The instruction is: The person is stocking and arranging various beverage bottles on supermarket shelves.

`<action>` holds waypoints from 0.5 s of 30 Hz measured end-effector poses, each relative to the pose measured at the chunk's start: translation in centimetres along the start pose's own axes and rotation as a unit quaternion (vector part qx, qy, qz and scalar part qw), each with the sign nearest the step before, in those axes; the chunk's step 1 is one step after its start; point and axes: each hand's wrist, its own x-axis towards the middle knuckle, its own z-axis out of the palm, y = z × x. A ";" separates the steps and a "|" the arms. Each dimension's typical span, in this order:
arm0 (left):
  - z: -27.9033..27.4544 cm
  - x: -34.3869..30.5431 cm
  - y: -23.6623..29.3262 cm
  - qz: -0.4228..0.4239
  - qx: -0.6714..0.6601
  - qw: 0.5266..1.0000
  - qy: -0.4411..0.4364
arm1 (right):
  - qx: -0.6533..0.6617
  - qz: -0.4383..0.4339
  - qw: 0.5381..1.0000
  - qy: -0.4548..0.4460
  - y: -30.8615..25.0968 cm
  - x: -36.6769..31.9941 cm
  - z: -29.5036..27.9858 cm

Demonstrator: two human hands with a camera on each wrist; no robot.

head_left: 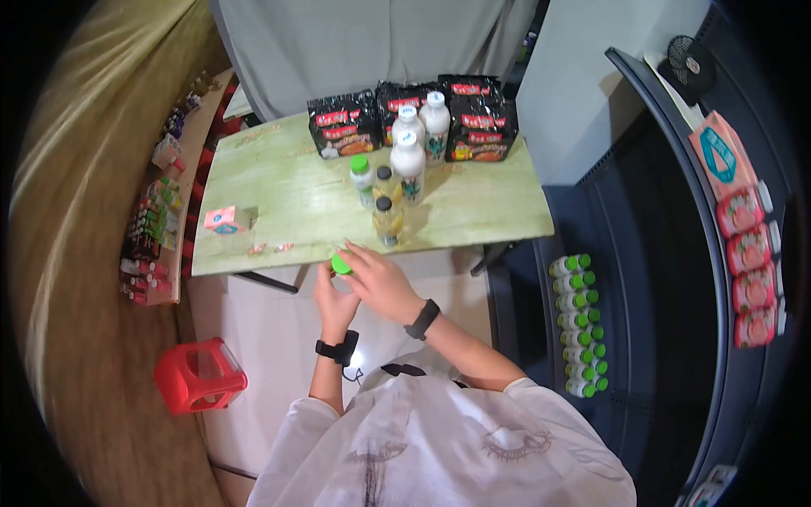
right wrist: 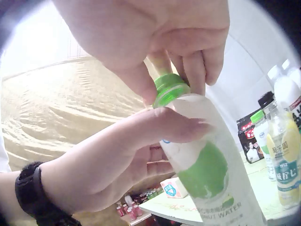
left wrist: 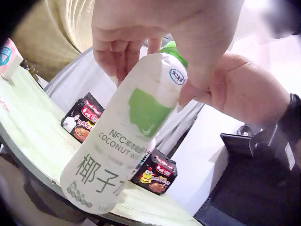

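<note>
Gripped around its upper part by the left hand (head_left: 335, 306) (left wrist: 160, 23) (right wrist: 113, 155), a white coconut water bottle (left wrist: 127, 127) (right wrist: 211, 165) hangs tilted. The thumb lies across the bottle's shoulder in the right wrist view. From above, the right hand (head_left: 385, 287) (left wrist: 249, 92) (right wrist: 155, 33) pinches the green cap (head_left: 340, 263) (right wrist: 170, 87) between thumb and fingers. The cap sits at the bottle's mouth, partly covered by the hands. Both hands are just off the table's front edge, and the head view hides most of the bottle.
On the green table (head_left: 287, 186) stand a green-capped bottle (head_left: 361, 180), two black-capped bottles (head_left: 389, 221), several white bottles (head_left: 408, 165), black noodle packs (head_left: 342, 125) and a pink carton (head_left: 226, 220). A red stool (head_left: 190, 376) stands left, stocked shelves (head_left: 617, 279) right.
</note>
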 end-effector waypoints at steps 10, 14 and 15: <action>-2.9 -13.6 6.3 0.038 -0.044 0.974 -0.219 | 0.020 0.250 0.968 -0.027 -9.6 -15.3 -7.1; -2.0 -17.8 7.5 0.068 -0.085 0.941 -0.321 | -0.050 0.249 0.967 0.039 -11.2 -21.8 -8.2; -1.7 -18.8 8.0 0.075 -0.101 0.932 -0.341 | -0.068 0.266 0.961 0.040 -11.8 -23.1 -8.7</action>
